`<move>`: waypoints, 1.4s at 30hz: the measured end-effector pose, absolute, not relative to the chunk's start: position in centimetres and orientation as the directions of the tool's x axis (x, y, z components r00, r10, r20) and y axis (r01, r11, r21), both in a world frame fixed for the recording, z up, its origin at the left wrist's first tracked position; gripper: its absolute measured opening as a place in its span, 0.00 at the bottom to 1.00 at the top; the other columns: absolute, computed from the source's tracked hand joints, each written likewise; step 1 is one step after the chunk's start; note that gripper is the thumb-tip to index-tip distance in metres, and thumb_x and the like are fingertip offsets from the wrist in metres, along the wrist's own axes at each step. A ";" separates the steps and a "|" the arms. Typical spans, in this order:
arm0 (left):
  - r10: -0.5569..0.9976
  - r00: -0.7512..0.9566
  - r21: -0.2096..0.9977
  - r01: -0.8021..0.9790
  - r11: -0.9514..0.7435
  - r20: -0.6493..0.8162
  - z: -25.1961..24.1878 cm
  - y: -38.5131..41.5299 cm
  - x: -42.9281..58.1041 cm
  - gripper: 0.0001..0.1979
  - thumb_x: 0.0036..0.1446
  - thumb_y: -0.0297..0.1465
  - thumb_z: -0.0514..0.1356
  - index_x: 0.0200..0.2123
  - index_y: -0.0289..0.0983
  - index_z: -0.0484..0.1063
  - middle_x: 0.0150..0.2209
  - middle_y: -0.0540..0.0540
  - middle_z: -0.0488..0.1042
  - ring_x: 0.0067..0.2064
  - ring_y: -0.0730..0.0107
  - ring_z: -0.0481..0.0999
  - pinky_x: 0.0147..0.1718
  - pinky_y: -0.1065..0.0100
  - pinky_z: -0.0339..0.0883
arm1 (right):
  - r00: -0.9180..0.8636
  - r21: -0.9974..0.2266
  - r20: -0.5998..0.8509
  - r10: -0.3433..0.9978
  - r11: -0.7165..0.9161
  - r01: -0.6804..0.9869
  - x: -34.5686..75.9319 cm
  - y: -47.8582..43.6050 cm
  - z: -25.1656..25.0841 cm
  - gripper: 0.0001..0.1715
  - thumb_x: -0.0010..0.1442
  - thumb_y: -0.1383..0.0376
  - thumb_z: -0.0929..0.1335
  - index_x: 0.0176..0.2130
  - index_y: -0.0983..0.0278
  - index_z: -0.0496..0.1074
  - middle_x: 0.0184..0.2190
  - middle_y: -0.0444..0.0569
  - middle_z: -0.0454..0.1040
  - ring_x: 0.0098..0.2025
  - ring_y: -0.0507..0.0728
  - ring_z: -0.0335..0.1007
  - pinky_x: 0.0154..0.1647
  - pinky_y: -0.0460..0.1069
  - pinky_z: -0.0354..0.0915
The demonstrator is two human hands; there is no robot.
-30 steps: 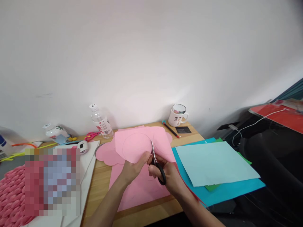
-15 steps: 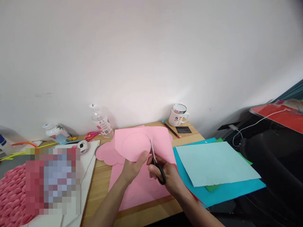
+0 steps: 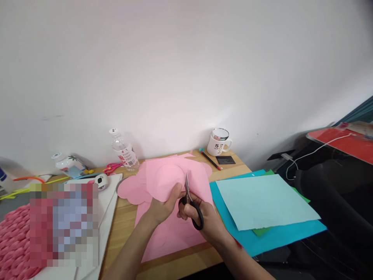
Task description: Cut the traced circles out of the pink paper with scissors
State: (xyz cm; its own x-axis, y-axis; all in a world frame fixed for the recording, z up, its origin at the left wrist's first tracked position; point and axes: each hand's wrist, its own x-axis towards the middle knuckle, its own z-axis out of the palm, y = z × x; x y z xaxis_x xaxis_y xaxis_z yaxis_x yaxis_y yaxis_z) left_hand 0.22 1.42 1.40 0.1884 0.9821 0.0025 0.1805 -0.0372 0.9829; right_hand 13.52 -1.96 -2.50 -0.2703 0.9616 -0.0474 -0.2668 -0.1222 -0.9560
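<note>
My left hand (image 3: 162, 208) pinches the near edge of a pink paper sheet (image 3: 166, 179) with a circle drawn on it, lifted off the wooden table (image 3: 125, 217). Black-handled scissors (image 3: 190, 202) are gripped in my right hand (image 3: 204, 219), their blades cutting into the sheet just right of my left fingers. More pink paper (image 3: 166, 237) lies flat under both hands, and a scalloped pink cut-out (image 3: 129, 190) shows to the left.
Light blue, green and teal sheets (image 3: 262, 202) are stacked at the right. At the back stand a water bottle (image 3: 124, 151), a white mug (image 3: 219, 142), a pen (image 3: 210, 158) and a black card (image 3: 225, 160). White boards (image 3: 109, 194), a pink knitted mat (image 3: 13, 237) and a small jar (image 3: 65, 162) lie left.
My left hand has turned and lifted the sheet, which now curls more. The scissors have closed along the cut and sit closer to my left fingers.
</note>
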 end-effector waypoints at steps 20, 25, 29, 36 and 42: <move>0.967 0.195 0.919 0.327 -0.223 0.165 2.8 2.5 -1.1 0.07 0.51 0.34 0.60 0.25 0.38 0.74 0.23 0.48 0.77 0.29 0.63 0.77 0.30 0.66 0.73 | -0.343 -0.952 0.025 0.939 -0.082 -0.296 13.8 -1.4 -1.8 0.19 0.55 0.51 0.70 0.35 0.63 0.68 0.25 0.42 0.60 0.28 0.51 0.57 0.34 0.49 0.62; 0.981 0.040 0.960 0.203 -0.192 0.188 2.5 1.5 0.5 0.09 0.51 0.35 0.59 0.33 0.36 0.73 0.33 0.44 0.79 0.37 0.61 0.78 0.36 0.64 0.73 | -0.289 -0.971 0.059 0.955 -0.012 -0.240 14.1 -0.6 -1.1 0.22 0.52 0.50 0.72 0.34 0.64 0.66 0.25 0.41 0.59 0.27 0.50 0.52 0.27 0.46 0.55; 0.995 -0.009 0.984 0.147 -0.097 0.099 1.4 0.8 1.2 0.11 0.50 0.38 0.59 0.32 0.36 0.73 0.32 0.44 0.79 0.39 0.60 0.78 0.38 0.63 0.73 | -0.322 -0.971 0.041 0.946 -0.038 -0.238 14.4 -0.3 -1.6 0.24 0.51 0.48 0.72 0.32 0.64 0.65 0.25 0.42 0.59 0.27 0.50 0.53 0.28 0.47 0.56; 0.997 -0.004 0.989 0.122 -0.079 0.081 -0.6 0.8 1.4 0.16 0.56 0.43 0.55 0.27 0.37 0.72 0.26 0.45 0.76 0.34 0.62 0.77 0.34 0.64 0.72 | -0.375 -0.952 -0.057 0.925 -0.164 -0.258 14.8 -0.1 -2.2 0.23 0.50 0.50 0.73 0.34 0.63 0.64 0.26 0.40 0.60 0.27 0.50 0.56 0.33 0.49 0.60; 0.981 -0.178 0.996 0.056 -0.069 0.078 -0.7 0.6 1.9 0.22 0.56 0.47 0.54 0.39 0.34 0.72 0.37 0.41 0.78 0.45 0.58 0.76 0.42 0.63 0.70 | -0.435 -0.933 -0.042 0.900 -0.191 -0.305 14.7 -0.1 -2.3 0.25 0.48 0.51 0.75 0.35 0.63 0.64 0.26 0.40 0.61 0.28 0.50 0.56 0.33 0.48 0.58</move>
